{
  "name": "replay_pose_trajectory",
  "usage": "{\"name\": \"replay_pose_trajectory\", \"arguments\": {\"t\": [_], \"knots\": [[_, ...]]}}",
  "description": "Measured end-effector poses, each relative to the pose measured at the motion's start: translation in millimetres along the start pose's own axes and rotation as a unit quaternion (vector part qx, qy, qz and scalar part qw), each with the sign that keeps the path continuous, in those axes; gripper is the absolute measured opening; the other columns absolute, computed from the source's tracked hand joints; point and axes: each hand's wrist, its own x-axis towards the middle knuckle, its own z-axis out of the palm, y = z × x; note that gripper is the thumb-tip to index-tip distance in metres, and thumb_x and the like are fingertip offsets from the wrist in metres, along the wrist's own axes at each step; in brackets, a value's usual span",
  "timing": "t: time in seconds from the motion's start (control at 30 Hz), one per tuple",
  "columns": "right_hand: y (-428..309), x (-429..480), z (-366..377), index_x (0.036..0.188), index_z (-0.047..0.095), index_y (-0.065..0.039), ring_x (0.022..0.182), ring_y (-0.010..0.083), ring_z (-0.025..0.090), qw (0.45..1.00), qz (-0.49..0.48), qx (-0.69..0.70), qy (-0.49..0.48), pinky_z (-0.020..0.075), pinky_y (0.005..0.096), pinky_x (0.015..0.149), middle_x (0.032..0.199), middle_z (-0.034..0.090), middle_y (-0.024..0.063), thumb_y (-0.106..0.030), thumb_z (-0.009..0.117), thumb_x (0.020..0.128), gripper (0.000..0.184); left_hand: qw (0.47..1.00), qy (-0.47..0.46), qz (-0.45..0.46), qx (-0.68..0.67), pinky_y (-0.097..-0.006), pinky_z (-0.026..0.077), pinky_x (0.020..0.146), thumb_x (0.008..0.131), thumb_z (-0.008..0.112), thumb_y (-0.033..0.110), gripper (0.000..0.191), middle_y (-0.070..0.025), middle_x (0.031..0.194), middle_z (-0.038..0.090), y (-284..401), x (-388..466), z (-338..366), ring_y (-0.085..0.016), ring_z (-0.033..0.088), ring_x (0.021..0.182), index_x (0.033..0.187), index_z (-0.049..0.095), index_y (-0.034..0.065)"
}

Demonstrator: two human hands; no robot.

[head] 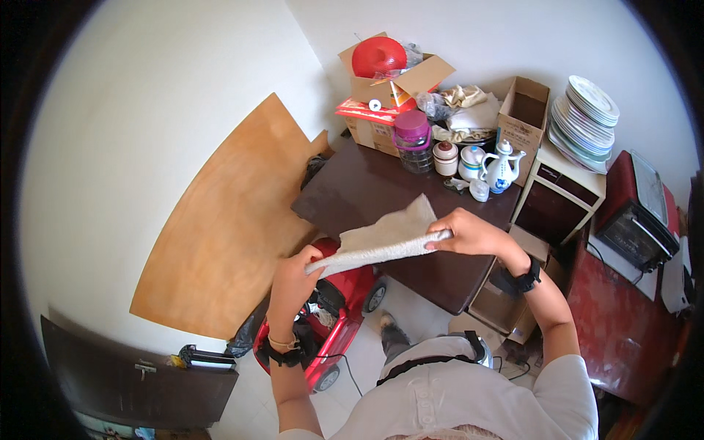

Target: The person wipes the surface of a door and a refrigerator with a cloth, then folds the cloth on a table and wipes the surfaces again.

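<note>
A folded off-white cloth (379, 240) is stretched between my two hands, over the near part of a dark brown table (352, 187). My left hand (295, 280) pinches its left end between thumb and fingers, above a red ride-on toy car (352, 300). At the other end, my right hand (467, 234) grips the cloth's edge above the tabletop. The far part of the cloth sticks up in a loose point. Both wrists wear black bands.
Along the table's back stand an open cardboard box (363, 132), a purple-lidded jar (412, 143), lidded pots (445, 158) and a white porcelain ewer (501, 168). Stacked plates (583, 121) top a small cabinet at right, near a toaster oven (638, 220). A wooden board (225, 231) leans left.
</note>
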Motion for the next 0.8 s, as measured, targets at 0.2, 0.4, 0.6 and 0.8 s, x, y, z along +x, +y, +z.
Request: {"name": "replay_pose_trajectory", "arguments": {"t": [0.2, 0.4, 0.6, 0.8], "knots": [[30.4, -70.6, 41.7, 0.095, 0.067, -0.005, 0.080, 0.0350, 0.065, 0.996, 0.088, -0.008, 0.015, 0.0501, 0.0407, 0.069, 0.083, 0.067, 0.0157, -0.013, 0.068, 0.080, 0.016, 0.969, -0.225, 0.040, 0.097, -0.0451, 0.049, 0.068, 0.082, 0.064, 0.019, 0.015, -0.0201, 0.080, 0.064, -26.5, -27.3, 66.6, -0.038, 0.063, 0.078, 0.089, 0.067, 0.0050], [61.3, -132.7, 81.7, 0.095, 0.071, -0.005, 0.086, 0.0337, 0.065, 0.989, 0.126, -0.059, 0.052, 0.0533, 0.0413, 0.075, 0.091, 0.068, 0.0142, -0.009, 0.066, 0.076, 0.019, 0.946, -0.322, 0.032, 0.034, -0.0488, 0.051, 0.064, 0.086, 0.057, 0.021, 0.019, -0.0195, 0.074, 0.065, -71.3, -112.4, 159.9, -0.039, 0.064, 0.073, 0.094, 0.065, 0.0066], [78.2, -103.8, 48.2, 0.096, 0.071, -0.007, 0.081, 0.0328, 0.066, 0.978, 0.098, -0.158, 0.096, 0.0539, 0.0412, 0.072, 0.087, 0.067, 0.0138, -0.009, 0.066, 0.077, 0.020, 0.973, -0.206, 0.048, 0.088, -0.0419, 0.052, 0.054, 0.085, 0.053, 0.009, 0.013, -0.0155, 0.065, 0.063, -77.2, -53.2, 130.2, -0.028, 0.065, 0.058, 0.095, 0.060, 0.0050], [-10.0, -32.8, -77.1, 0.109, 0.067, -0.002, 0.080, 0.0269, 0.063, 0.877, -0.019, -0.183, 0.444, 0.0499, 0.0326, 0.075, 0.087, 0.064, 0.0146, 0.009, 0.059, 0.076, 0.035, 0.976, 0.170, 0.006, -0.135, -0.0270, 0.049, 0.060, 0.083, 0.041, -0.010, 0.034, -0.0104, 0.074, 0.065, 47.7, 52.5, 10.9, -0.016, 0.063, 0.066, 0.109, 0.059, 0.0027]]}}
